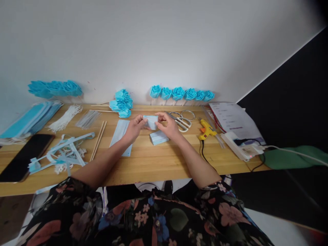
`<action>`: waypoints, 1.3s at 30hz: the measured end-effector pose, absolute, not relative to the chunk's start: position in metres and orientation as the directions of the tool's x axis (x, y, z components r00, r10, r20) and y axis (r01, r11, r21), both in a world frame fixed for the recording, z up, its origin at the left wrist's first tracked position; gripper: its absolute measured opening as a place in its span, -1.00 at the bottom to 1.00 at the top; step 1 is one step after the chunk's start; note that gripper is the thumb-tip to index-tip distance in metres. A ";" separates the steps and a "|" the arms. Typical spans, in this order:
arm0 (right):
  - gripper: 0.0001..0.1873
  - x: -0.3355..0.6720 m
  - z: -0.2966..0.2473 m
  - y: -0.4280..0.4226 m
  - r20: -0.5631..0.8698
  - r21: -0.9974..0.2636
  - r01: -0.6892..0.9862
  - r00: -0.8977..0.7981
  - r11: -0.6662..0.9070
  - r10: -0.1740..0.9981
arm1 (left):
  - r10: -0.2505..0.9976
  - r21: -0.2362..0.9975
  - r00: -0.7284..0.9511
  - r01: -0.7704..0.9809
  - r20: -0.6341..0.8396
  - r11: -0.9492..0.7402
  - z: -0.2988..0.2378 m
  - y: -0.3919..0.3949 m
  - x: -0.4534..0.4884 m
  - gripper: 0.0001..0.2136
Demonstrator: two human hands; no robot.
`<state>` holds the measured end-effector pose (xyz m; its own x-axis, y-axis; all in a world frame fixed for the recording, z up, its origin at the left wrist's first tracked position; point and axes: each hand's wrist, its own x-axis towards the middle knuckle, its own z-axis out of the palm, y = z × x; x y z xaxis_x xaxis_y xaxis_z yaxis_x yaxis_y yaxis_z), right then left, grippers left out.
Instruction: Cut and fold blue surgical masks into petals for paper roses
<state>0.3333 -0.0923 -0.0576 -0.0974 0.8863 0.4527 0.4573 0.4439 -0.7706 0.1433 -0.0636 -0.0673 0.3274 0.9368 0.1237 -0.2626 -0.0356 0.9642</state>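
Observation:
A small light blue folded piece point(151, 121) is held just above the wooden table point(153, 160) between both hands. My left hand point(134, 127) pinches its left side, and my right hand point(169, 127) pinches its right side. Under my right hand lies a short stack of cut blue pieces point(158, 137). A flat blue face mask point(120, 135) rests on the table beside my left wrist.
Scissors point(182, 120) and a yellow glue gun point(206, 130) lie right of my hands. A power strip point(240, 147) and papers point(232, 118) sit further right. Blue fabric roses point(181, 93) line the wall. Wooden sticks point(98, 139), mask scraps point(64, 153), a phone point(24, 155) and stacked masks point(30, 119) fill the left.

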 end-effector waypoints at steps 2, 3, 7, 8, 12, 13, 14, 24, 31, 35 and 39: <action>-0.60 0.333 -0.057 -0.093 0.461 -0.769 0.455 -0.092 0.449 0.883 | 0.930 0.958 0.344 -0.284 0.127 -0.026 -0.068 -0.064 0.144 -0.64; -0.59 0.332 -0.056 -0.093 0.461 -0.769 0.457 -0.088 0.448 0.883 | 0.929 0.957 0.348 -0.288 0.128 -0.024 -0.068 -0.063 0.144 -0.65; -0.56 0.330 -0.058 -0.094 0.444 -0.766 0.476 -0.096 0.433 0.891 | 0.935 0.958 0.345 -0.287 0.087 0.017 -0.070 -0.061 0.144 -0.59; -0.56 0.329 -0.060 -0.094 0.444 -0.762 0.480 -0.101 0.434 0.890 | 0.937 0.961 0.343 -0.276 0.068 0.031 -0.070 -0.060 0.143 -0.56; -0.59 0.331 -0.059 -0.093 0.457 -0.725 0.504 -0.159 0.470 0.875 | 0.941 0.972 0.337 -0.227 0.015 0.066 -0.072 -0.059 0.142 -0.62; -0.61 0.334 -0.056 -0.092 0.457 -0.716 0.516 -0.162 0.470 0.874 | 0.945 0.971 0.327 -0.228 0.009 0.070 -0.072 -0.058 0.141 -0.65; -0.62 0.339 -0.053 -0.091 0.454 -0.710 0.534 -0.151 0.459 0.878 | 0.949 0.968 0.315 -0.238 0.002 0.077 -0.072 -0.058 0.140 -0.66; -0.63 0.405 -0.021 -0.103 0.011 -0.049 0.997 0.065 -0.064 0.998 | 0.972 0.859 0.217 -0.478 -0.087 0.183 -0.067 -0.049 0.137 -0.79; -0.56 0.401 -0.042 -0.111 0.043 0.011 0.994 0.111 -0.112 0.993 | 0.943 0.777 0.260 -0.543 -0.207 0.320 -0.062 -0.051 0.138 -0.79; -0.43 0.412 -0.045 -0.109 0.066 -0.072 0.995 0.067 -0.062 0.996 | 0.927 0.734 0.284 -0.571 -0.245 0.369 -0.062 -0.051 0.138 -0.83; -0.33 0.411 -0.036 -0.112 0.219 -0.438 0.899 0.103 0.003 0.970 | 0.930 0.721 0.272 -0.589 -0.249 0.365 -0.065 -0.047 0.137 -0.88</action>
